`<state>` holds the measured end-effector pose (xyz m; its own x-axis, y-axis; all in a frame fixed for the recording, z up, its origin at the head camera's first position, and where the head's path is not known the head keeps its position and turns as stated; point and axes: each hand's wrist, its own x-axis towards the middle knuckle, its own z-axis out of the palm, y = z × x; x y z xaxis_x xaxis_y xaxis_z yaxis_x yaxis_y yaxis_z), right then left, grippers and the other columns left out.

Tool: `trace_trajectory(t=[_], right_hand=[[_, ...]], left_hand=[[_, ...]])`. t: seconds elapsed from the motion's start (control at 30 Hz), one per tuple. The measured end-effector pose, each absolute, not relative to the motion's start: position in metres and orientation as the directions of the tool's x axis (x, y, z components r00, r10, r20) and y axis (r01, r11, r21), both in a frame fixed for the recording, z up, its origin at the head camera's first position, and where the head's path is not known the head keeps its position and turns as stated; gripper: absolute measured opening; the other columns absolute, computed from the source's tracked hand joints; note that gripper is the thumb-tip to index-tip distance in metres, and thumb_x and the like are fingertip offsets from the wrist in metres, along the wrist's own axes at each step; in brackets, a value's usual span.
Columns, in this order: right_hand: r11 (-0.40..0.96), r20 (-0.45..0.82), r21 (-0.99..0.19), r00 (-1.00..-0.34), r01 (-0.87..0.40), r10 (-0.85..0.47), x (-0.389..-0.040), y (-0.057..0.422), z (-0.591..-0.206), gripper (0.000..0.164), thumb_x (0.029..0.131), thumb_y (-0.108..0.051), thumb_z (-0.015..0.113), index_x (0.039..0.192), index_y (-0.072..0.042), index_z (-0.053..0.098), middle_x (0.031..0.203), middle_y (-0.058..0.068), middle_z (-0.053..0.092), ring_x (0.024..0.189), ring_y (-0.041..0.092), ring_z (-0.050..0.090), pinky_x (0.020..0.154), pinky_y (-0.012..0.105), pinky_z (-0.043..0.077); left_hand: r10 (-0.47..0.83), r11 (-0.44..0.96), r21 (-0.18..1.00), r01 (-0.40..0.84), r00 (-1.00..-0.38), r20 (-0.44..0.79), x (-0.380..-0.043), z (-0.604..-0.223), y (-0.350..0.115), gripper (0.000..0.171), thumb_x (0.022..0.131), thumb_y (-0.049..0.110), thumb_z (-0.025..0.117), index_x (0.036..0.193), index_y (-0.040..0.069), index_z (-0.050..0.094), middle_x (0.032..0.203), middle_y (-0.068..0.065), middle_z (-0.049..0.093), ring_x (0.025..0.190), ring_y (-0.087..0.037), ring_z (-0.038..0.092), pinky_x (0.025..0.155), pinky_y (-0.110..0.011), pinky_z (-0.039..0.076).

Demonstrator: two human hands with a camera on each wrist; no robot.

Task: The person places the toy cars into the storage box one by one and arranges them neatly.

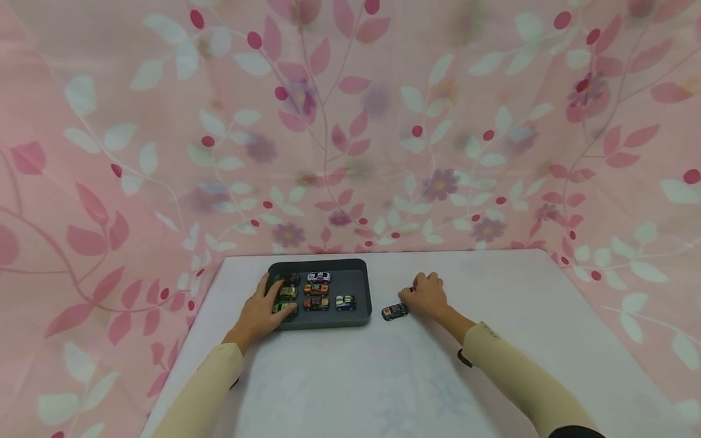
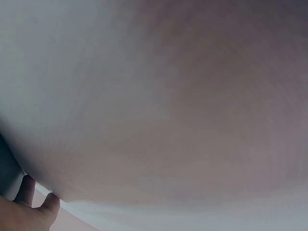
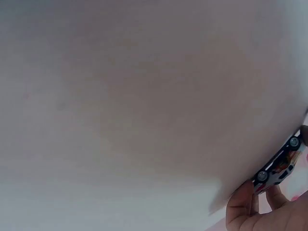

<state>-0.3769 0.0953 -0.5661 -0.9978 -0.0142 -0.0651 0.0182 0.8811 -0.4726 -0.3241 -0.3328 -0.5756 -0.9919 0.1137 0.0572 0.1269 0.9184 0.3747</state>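
My left hand (image 1: pixel 263 311) lies over the left edge of a dark grey tray (image 1: pixel 355 275), thumb and fingers spread above the green toy cars (image 1: pixel 287 293) there and partly hiding them. In the left wrist view two of its fingertips (image 2: pixel 52 198) show beside the tray's dark side. To the right of the tray, my right hand (image 1: pixel 426 297) pinches a toy car (image 3: pixel 279 166) by its ends, low over the table; the head view shows little of this car. Just left of that hand, a dark toy car (image 1: pixel 395 311) sits on the table.
Inside the tray stand a white car (image 1: pixel 319 277), an orange car (image 1: pixel 316 289), a red-and-dark car (image 1: pixel 316 303) and a white-blue-green car (image 1: pixel 345 302). A white cloth covers the table (image 1: pixel 350 377). Pink floral curtain (image 1: pixel 350 152) hangs behind and along the sides.
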Motion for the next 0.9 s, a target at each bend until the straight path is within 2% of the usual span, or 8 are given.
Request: trace_trajectory(t=[0.17,0.3,0.4,0.47,0.6,0.7,0.8,0.9], right_hand=[[0.841,-0.065,-0.540,-0.997,0.008,-0.032,-0.382,0.121,-0.561,0.065,0.082,-0.036,0.077,0.127,0.004,0.052,0.121,0.025,0.047,0.106,0.037,0.048,0.087,0.049,0.046],[0.789,-0.047,-0.608,-0.989,-0.083,-0.140,-0.386,0.147,-0.561,0.082,0.079,-0.024,0.081,0.145,0.001,0.039,0.134,0.030,0.045,0.116,0.042,0.052,0.098,0.056,0.045],[0.745,-0.038,-0.647,-0.969,-0.163,-0.245,-0.385,0.163,-0.563,0.099,0.077,-0.012,0.083,0.154,-0.001,0.022,0.146,0.032,0.039,0.131,0.046,0.046,0.108,0.059,0.038],[0.749,-0.036,-0.639,-0.966,-0.176,-0.258,-0.385,0.170,-0.566,0.104,0.079,-0.016,0.083,0.156,-0.002,0.015,0.151,0.032,0.034,0.137,0.048,0.039,0.111,0.062,0.032],[0.819,-0.042,-0.570,-0.992,-0.075,-0.120,-0.383,0.173,-0.570,0.096,0.084,-0.048,0.074,0.151,0.003,0.026,0.145,0.033,0.038,0.131,0.049,0.042,0.107,0.063,0.036],[0.828,-0.063,-0.560,-0.998,0.028,-0.009,-0.384,0.167,-0.572,0.098,0.082,-0.064,0.068,0.143,0.006,0.037,0.131,0.031,0.050,0.116,0.044,0.051,0.098,0.059,0.043],[0.803,-0.114,-0.585,-0.992,0.109,0.052,-0.384,0.162,-0.572,0.094,0.082,-0.061,0.071,0.139,0.008,0.041,0.121,0.027,0.057,0.103,0.036,0.055,0.090,0.051,0.048],[0.763,-0.156,-0.625,-0.984,0.162,0.082,-0.384,0.159,-0.571,0.084,0.083,-0.048,0.075,0.136,0.009,0.044,0.119,0.027,0.059,0.100,0.034,0.057,0.086,0.048,0.048]], left_hand=[[0.112,0.916,0.383,0.120,-0.993,0.043,-0.324,-0.572,-0.332,0.085,0.091,0.066,0.054,0.155,0.014,0.031,0.164,-0.023,0.006,0.130,-0.059,0.041,0.103,-0.071,0.033],[0.120,0.913,0.386,0.130,-0.991,0.051,-0.326,-0.571,-0.331,0.083,0.092,0.064,0.055,0.154,0.014,0.033,0.164,-0.023,0.006,0.129,-0.059,0.042,0.103,-0.071,0.034],[0.119,0.913,0.387,0.129,-0.992,0.049,-0.325,-0.573,-0.330,0.082,0.092,0.062,0.056,0.154,0.013,0.034,0.163,-0.024,0.007,0.128,-0.059,0.042,0.102,-0.071,0.034],[0.118,0.916,0.382,0.126,-0.992,0.042,-0.325,-0.572,-0.331,0.082,0.092,0.061,0.056,0.154,0.013,0.034,0.163,-0.024,0.007,0.129,-0.059,0.043,0.102,-0.071,0.034],[0.115,0.921,0.369,0.121,-0.993,0.038,-0.325,-0.570,-0.330,0.082,0.093,0.061,0.056,0.154,0.012,0.033,0.163,-0.024,0.007,0.128,-0.060,0.042,0.101,-0.071,0.035],[0.113,0.924,0.362,0.122,-0.993,0.047,-0.326,-0.569,-0.332,0.081,0.093,0.061,0.056,0.154,0.012,0.034,0.163,-0.024,0.008,0.127,-0.059,0.043,0.101,-0.071,0.036],[0.118,0.924,0.362,0.124,-0.992,0.039,-0.326,-0.570,-0.331,0.081,0.093,0.061,0.055,0.154,0.013,0.033,0.163,-0.024,0.006,0.128,-0.059,0.043,0.102,-0.070,0.035],[0.118,0.922,0.367,0.120,-0.993,0.029,-0.324,-0.571,-0.328,0.082,0.093,0.061,0.055,0.154,0.012,0.033,0.163,-0.025,0.006,0.128,-0.060,0.043,0.102,-0.070,0.036]])
